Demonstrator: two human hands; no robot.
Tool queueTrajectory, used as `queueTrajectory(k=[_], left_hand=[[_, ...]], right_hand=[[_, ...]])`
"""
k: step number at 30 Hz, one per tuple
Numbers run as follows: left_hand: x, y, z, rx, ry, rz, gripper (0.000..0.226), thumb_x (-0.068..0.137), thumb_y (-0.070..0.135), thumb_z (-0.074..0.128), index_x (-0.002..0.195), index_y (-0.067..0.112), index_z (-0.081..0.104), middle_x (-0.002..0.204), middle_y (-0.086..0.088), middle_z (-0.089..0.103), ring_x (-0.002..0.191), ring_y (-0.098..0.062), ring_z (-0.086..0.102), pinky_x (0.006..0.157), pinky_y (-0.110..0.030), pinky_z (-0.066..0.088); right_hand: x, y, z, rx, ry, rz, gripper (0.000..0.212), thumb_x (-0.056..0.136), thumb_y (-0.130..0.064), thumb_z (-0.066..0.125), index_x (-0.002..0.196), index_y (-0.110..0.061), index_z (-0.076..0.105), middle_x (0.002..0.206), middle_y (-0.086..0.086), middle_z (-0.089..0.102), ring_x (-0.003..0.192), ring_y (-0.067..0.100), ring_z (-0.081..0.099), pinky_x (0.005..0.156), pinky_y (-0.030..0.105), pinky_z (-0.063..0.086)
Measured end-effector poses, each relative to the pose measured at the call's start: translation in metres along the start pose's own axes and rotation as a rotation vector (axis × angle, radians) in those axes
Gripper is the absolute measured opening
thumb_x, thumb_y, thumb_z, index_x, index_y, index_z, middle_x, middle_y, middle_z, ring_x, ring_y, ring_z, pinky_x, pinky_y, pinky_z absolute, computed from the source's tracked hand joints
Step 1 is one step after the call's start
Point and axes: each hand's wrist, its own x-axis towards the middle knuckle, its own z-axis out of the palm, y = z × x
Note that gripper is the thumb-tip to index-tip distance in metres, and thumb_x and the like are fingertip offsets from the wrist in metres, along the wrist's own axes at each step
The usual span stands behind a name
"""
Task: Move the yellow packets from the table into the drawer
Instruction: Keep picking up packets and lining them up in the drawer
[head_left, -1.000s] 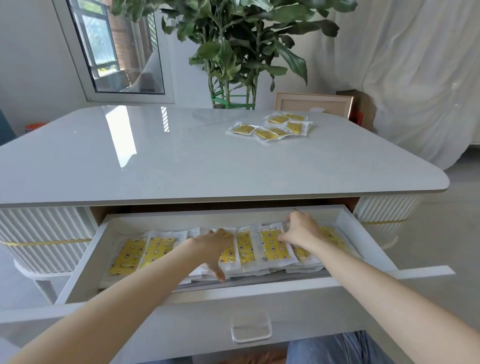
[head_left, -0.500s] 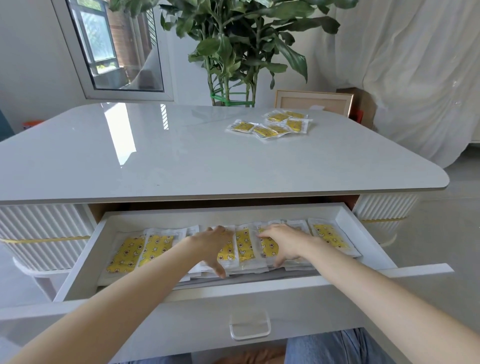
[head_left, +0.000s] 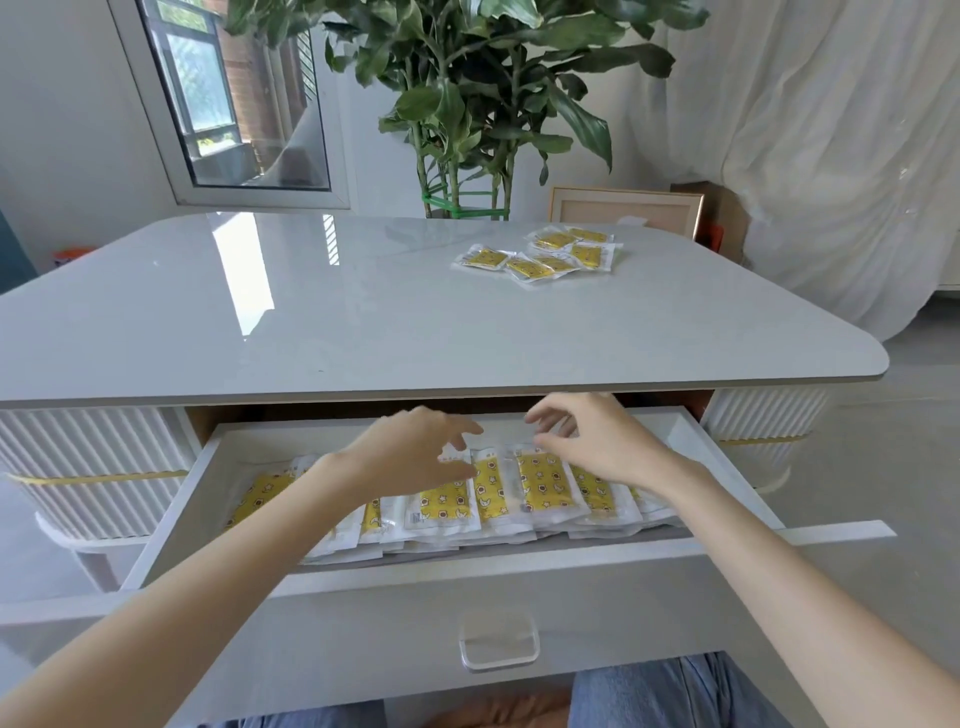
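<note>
Mostly done: row of packets (head_left: 540, 486) lying in drawer (head_left: 691, 431). About 6 packets on bench (head_left: 540, 254) left, at 1 o'clock. Left hand (head_left: 415, 449) and right hand (head_left: 597, 441) open, empty, above drawer.

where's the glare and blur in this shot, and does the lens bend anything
Head view: window glare streaks the glossy grey tabletop at left; the left hand and right hand show soft motion blur at the fingertips over the open white drawer; the wide lens bows the table's near edge and stretches the forearms; the yellow packets on the table stay fairly sharp.
</note>
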Motion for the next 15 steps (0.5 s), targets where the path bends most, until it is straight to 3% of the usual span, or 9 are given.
queueTrajectory(k=[5,9,12,15], left_hand=[[-0.001,0.005,-0.037,-0.16,0.248,0.004,0.035,0.092,0.035,0.056,0.126,0.032,0.054,0.105,0.017,0.067,0.083,-0.006,0.064,0.08,-0.027,0.052],[0.028,-0.004,-0.062,-0.21,0.417,-0.015,0.029,0.092,0.029,0.056,0.121,0.029,0.058,0.1,0.014,0.065,0.069,-0.002,0.057,0.072,-0.026,0.047],[0.064,-0.017,-0.07,-0.244,0.46,-0.035,0.031,0.091,0.025,0.056,0.122,0.026,0.057,0.106,0.009,0.066,0.075,-0.01,0.059,0.077,-0.027,0.048],[0.108,-0.031,-0.067,-0.237,0.436,-0.056,0.041,0.091,0.026,0.057,0.132,0.023,0.051,0.122,-0.002,0.06,0.097,-0.018,0.058,0.088,-0.03,0.046]], right_hand=[[0.005,-0.009,-0.021,0.066,0.276,-0.022,0.017,0.092,-0.023,0.059,0.107,-0.027,0.066,0.091,-0.016,0.063,0.077,-0.001,0.061,0.07,0.017,0.049],[0.031,-0.004,-0.032,0.101,0.407,0.004,0.02,0.092,-0.02,0.058,0.11,-0.023,0.065,0.096,-0.012,0.064,0.073,0.005,0.061,0.067,0.018,0.049],[0.061,0.008,-0.038,0.112,0.422,0.057,0.024,0.091,-0.021,0.058,0.114,-0.025,0.063,0.112,-0.009,0.063,0.088,0.014,0.059,0.078,0.025,0.047],[0.096,0.025,-0.041,0.131,0.411,0.143,0.028,0.092,-0.019,0.056,0.119,-0.024,0.06,0.124,-0.006,0.057,0.111,0.016,0.052,0.085,0.027,0.041]])
